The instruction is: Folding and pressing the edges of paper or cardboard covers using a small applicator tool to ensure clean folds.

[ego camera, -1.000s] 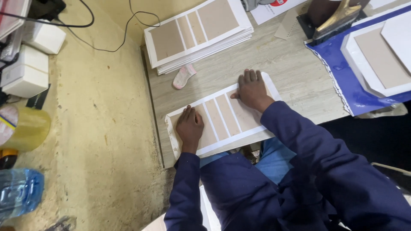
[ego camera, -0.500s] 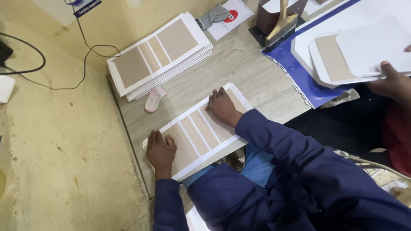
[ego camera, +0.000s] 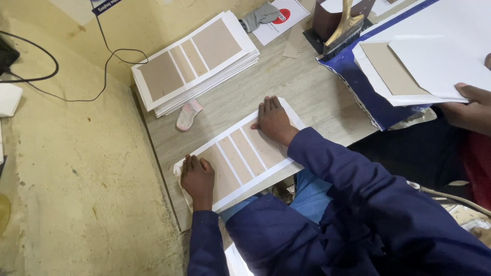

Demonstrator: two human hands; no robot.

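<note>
White sheet with brown boards under our hands

We see the sheet (ego camera: 240, 156) lying flat and slanted at the table (ego camera: 307, 87) edge nearest us, four brown cardboard panels stuck across it.

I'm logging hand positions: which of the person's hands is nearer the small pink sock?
Left. The left hand presses the sheet's end below the pink sock; the right hand lies farther away, to the sock's right.

A pale wood-grain desk (ego camera: 307, 87) is seen running from the centre to the upper right of the frame. The left half is taken up by a worn, stained yellowish floor (ego camera: 76, 179), across which a black cable (ego camera: 76, 98) is trailed at the upper left. Even, soft light is cast throughout.
</note>
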